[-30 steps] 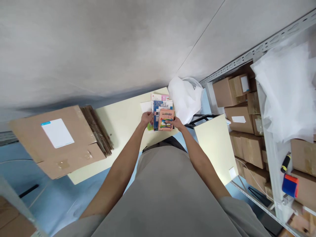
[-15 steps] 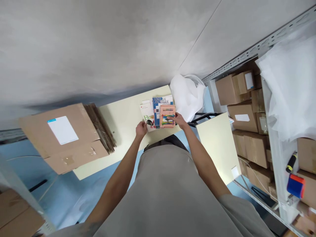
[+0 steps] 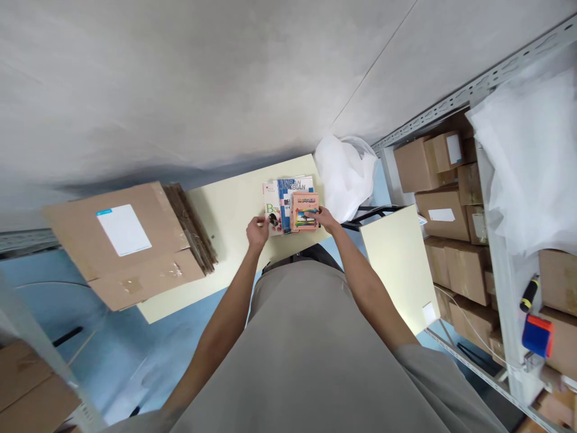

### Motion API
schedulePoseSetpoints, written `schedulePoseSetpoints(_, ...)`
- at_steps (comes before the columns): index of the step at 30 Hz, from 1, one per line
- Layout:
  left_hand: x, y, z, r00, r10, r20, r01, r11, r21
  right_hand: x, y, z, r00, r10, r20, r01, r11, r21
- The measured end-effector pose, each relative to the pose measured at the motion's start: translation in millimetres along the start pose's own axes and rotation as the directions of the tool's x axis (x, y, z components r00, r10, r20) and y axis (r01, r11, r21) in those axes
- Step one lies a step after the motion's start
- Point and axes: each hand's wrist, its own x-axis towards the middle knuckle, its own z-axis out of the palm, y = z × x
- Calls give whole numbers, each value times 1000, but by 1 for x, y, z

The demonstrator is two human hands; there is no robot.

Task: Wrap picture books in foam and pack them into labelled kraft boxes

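Several books lie overlapped in a small stack on the pale yellow table. A small salmon-pink book (image 3: 305,201) with a colourful picture is on top. Partly covered by it are a blue-and-white book (image 3: 285,195) and, at the left, a white book (image 3: 271,195) with green lettering. My left hand (image 3: 257,231) is closed, its thumb and fingers pinching at the white book's left edge. Over the pink book's right edge, my right hand (image 3: 327,221) grips with the thumb across the cover; its other fingers are mostly hidden.
Flattened cardboard boxes (image 3: 121,240) are stacked on the left of the table (image 3: 229,201). A white plastic bag (image 3: 342,177) bulges at its right end. Farther right, shelving holds brown cartons (image 3: 451,213), a yellow-and-black cutter (image 3: 529,293) and a blue-and-orange object (image 3: 537,337).
The white book has turned from a slant to nearly straight and sits closer against the blue-and-white book. My left hand has shifted slightly up along its edge. My right hand stays on the pink book.
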Motion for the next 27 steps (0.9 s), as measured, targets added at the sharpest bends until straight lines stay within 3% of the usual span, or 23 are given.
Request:
schedulePoseSetpoints(4, -4, -15, -50, 994, 27, -109, -23, 999, 37, 1, 1, 0, 996, -77, -44, 75, 996, -47)
schedulePoseSetpoints(7, -10, -25, -87, 978, 44, -201, -29, 996, 81, 4, 0, -3, 987, -141, -74, 125, 975, -185)
schedulePoseSetpoints(11, -17, -23, -119, 958, 105, -266, -90, 994, 67, 4, -6, -8, 984, -111, -137, 47, 914, -404)
schedulePoseSetpoints(14, -16, -17, -126, 969, 113, -221, -125, 991, -40, 1, -11, -7, 989, -39, -143, -30, 891, -454)
schedulePoseSetpoints(19, -11, -8, -119, 987, 129, -100, -153, 946, -285, 2, -18, 4, 994, 56, -92, -84, 936, -342)
schedulePoseSetpoints(23, -15, -3, -115, 988, 116, -100, -140, 947, -289, 9, -20, 11, 969, 173, -176, -220, 930, -295)
schedulePoseSetpoints(27, -22, -1, -118, 989, 101, -112, -127, 958, -259, 6, -17, 19, 970, 175, -167, -205, 961, -184)
